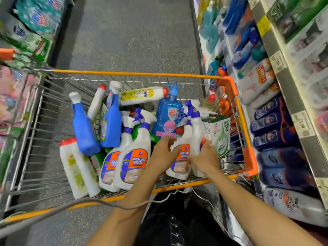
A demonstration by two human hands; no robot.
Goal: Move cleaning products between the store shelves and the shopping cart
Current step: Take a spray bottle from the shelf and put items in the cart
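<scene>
Your forearms reached over the near orange rail of the cart [229, 86], both hands on white spray bottles.

Your left hand [164, 153] gripped a white spray bottle [182, 153] w/ orange label, fingers curled round its waist, at the cart's near right corner. Your right hand [204, 158] wrapped a second spray bottle [197, 134] just beside it, fingers closed on its lower body. Green-and-white box [219, 134] stood against the cart's right wall. Two more spray bottles [136, 157] leaned mid-cart; blue bottles [85, 128] toward its left; shelves [269, 112] right of cart.

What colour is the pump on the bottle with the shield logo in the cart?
Blue, like the pump bottle itself; seen in the head view.
</scene>
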